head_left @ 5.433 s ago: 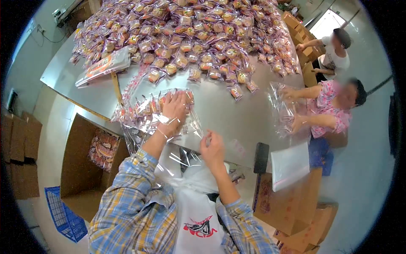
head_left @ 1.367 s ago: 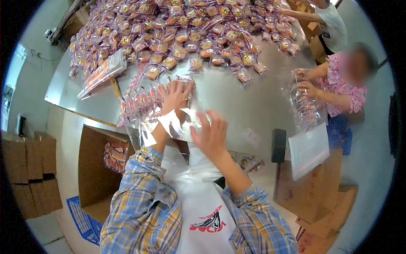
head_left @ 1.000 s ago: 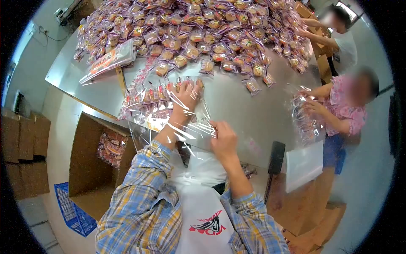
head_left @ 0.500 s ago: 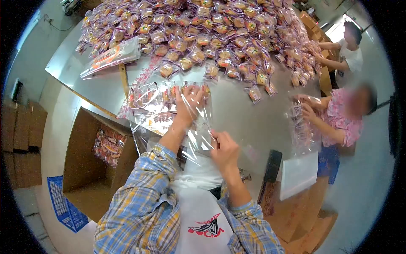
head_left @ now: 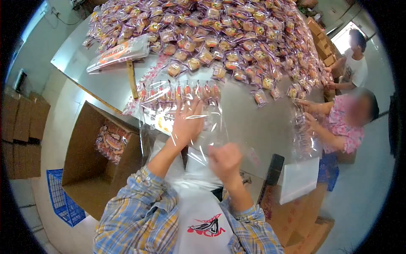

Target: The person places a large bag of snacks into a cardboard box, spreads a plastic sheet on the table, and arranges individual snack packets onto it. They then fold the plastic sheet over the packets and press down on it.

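Observation:
A clear plastic bag (head_left: 148, 122) lies at the near edge of the metal table, with a row of small wrapped cakes (head_left: 187, 91) along its far end. Printed lettering shows inside it. My left hand (head_left: 188, 122) rests flat on the bag, fingers stretched toward the cakes. At the bag's loose near right side, my right hand (head_left: 227, 163) is curled closed, its fingers blurred by motion. It seems to pinch the plastic there.
A heap of wrapped cakes (head_left: 237, 38) covers the far table (head_left: 241, 122). Flat printed bags (head_left: 120, 53) lie left. An open carton (head_left: 84, 156) stands below, beside a blue crate (head_left: 63, 199). Clear bags (head_left: 299, 180) lie right, near a co-worker (head_left: 344, 122); another person (head_left: 355, 63) stands beyond.
My left hand has drawn back from the cakes and now lies flatter, lower on the bag. The cakes show in a more even row. My right hand has moved slightly down and right.

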The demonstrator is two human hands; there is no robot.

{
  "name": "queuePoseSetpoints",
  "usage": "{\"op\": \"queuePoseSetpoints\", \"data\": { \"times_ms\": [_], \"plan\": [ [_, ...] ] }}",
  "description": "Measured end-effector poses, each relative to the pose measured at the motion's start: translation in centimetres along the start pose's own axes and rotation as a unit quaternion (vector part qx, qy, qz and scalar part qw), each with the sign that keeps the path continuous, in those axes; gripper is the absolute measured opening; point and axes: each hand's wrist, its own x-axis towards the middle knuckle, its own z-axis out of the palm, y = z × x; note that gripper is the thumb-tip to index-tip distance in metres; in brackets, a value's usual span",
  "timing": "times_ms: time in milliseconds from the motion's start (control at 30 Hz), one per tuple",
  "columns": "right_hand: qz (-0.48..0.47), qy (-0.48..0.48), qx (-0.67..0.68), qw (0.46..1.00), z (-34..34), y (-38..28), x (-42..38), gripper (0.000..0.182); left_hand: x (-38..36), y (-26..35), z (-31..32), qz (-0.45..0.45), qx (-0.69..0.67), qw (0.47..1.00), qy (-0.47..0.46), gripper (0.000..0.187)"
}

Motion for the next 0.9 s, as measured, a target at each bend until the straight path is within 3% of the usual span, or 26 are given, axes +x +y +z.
{"op": "queuePoseSetpoints", "data": {
  "times_ms": [100,167,267,300,333,433,467,567,667,700,733,800,833,867,900],
  "plan": [
    [0.073,-0.163,0.196,0.964,1.4,-4.8,0.7,0.024,-1.8,-2.4,-0.4,-0.027,0.052,0.997,0.051,0.064],
    [0.051,-0.192,0.191,0.961,3.5,-5.1,1.2,0.049,-1.3,-3.3,-0.9,-0.036,0.071,0.995,0.065,0.056],
    [0.064,-0.172,0.144,0.972,8.7,-2.9,2.2,0.06,-0.4,-4.9,-1.0,-0.041,0.03,0.998,0.033,0.052],
    [0.067,-0.125,0.126,0.982,9.7,-2.2,3.0,0.057,-0.3,-5.1,-1.4,-0.043,0.027,0.999,0.012,0.052],
    [0.068,-0.078,0.105,0.989,10.5,-1.3,3.8,0.055,-0.3,-5.8,-1.3,-0.05,-0.031,0.998,0.027,0.052],
    [0.079,-0.027,0.042,0.996,12.7,1.1,5.5,0.052,-0.3,-6.3,-2.8,-0.06,0.073,0.992,0.084,0.051],
    [0.084,-0.02,0.014,0.996,13.1,1.7,6.2,0.052,-1.0,-6.7,-3.8,-0.055,0.009,0.996,0.065,0.057],
    [0.084,-0.034,-0.059,0.994,14.2,2.4,8.7,0.056,-0.4,-7.7,-1.7,-0.111,-0.005,0.994,0.016,0.064],
    [0.007,-0.017,-0.064,0.998,18.6,5.1,8.7,0.059,-1.2,-7.1,-0.9,-0.085,0.041,0.995,0.039,0.06],
    [0.065,-0.117,-0.009,0.991,17.4,3.7,10.1,0.061,-1.6,-7.2,-0.5,-0.079,0.02,0.996,0.026,0.057],
    [0.041,-0.119,-0.033,0.992,18.6,4.2,10.2,0.061,-2.5,-6.3,-1.2,-0.045,0.063,0.995,0.06,0.05],
    [-0.018,-0.121,-0.07,0.99,19.0,4.7,10.3,0.061,-6.5,-3.8,-3.1,-0.015,-0.05,0.99,0.13,0.038],
    [-0.009,-0.102,-0.028,0.994,19.3,4.7,10.5,0.066,-10.2,-3.8,-2.3,0.013,-0.033,0.984,0.175,0.036],
    [-0.012,-0.111,-0.033,0.993,19.2,4.9,10.7,0.065,-12.1,-3.2,-3.7,0.096,-0.043,0.964,0.244,0.037],
    [-0.015,-0.123,-0.035,0.992,19.1,5.2,10.6,0.064,-13.4,-2.2,-4.9,0.082,0.01,0.937,0.339,0.041]
  ]
}}
